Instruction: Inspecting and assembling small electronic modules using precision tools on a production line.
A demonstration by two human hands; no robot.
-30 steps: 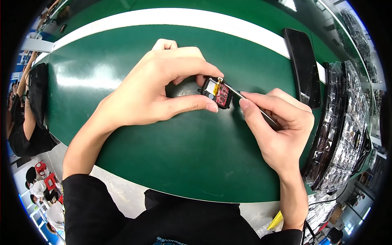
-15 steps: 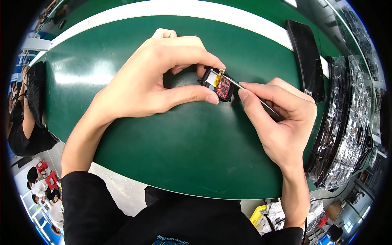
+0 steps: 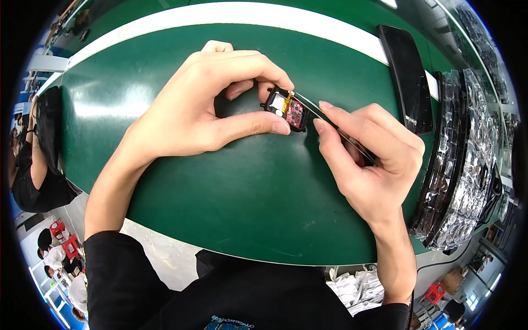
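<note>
Open black housing: small and oblong, the casing (image 3: 302, 130) is held above the green surface (image 3: 247, 214), in front of the person.
Left grip: the left hand (image 3: 201, 110) pinches the housing by its edges, index finger at the top, thumb below.
Right grip: the right hand (image 3: 377, 151) holds slim metal tweezers (image 3: 311, 108) between thumb and index finger; their tip lies by the housing's upper corner, contact too small to tell.
Inside the housing: red circuit board (image 3: 295, 114), yellow strip (image 3: 287, 101), pale rectangular piece (image 3: 278, 103).
Likely handling: light, with a stiff shell; the board and thin strip look fragile.
Best hold: outer rim, fingertips off the board.
</note>
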